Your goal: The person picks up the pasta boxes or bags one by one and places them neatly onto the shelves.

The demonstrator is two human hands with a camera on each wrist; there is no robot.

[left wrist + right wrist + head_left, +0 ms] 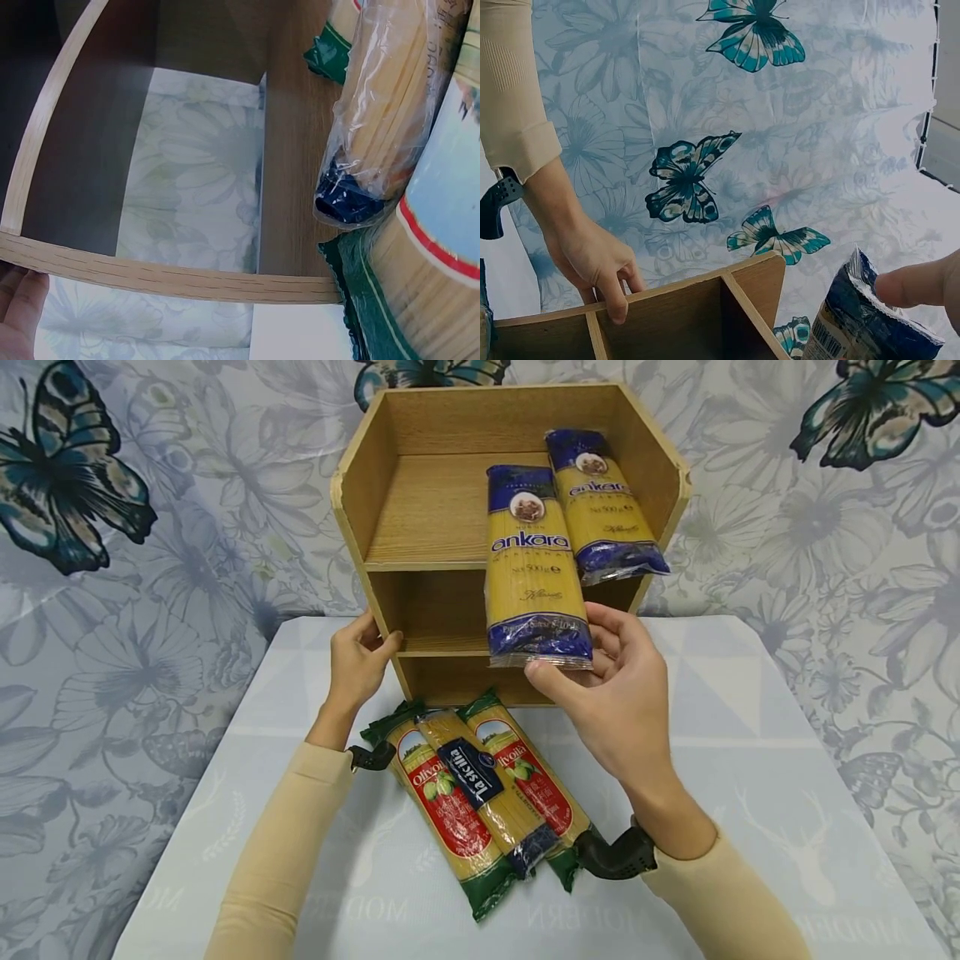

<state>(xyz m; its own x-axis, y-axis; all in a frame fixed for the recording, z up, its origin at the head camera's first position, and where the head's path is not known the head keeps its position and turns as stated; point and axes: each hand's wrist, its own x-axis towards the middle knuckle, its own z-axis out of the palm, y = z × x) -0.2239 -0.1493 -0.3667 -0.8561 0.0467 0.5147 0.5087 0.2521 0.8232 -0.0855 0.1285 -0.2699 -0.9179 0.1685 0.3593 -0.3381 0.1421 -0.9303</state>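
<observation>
My right hand grips the lower end of a yellow and blue "ankara" spaghetti pack, thumb in front; in the right wrist view the thumb presses the blue end of the pack. The pack is held in front of a wooden shelf unit. A second ankara pack leans on the top shelf at the right. My left hand holds the unit's left side edge, its thumb on the front; the right wrist view shows this left hand too.
Before the unit, on the white table, lie two Olivoila spaghetti packs, one left and one right, with a La Sicilia pack on top between them. A butterfly-patterned cloth hangs behind.
</observation>
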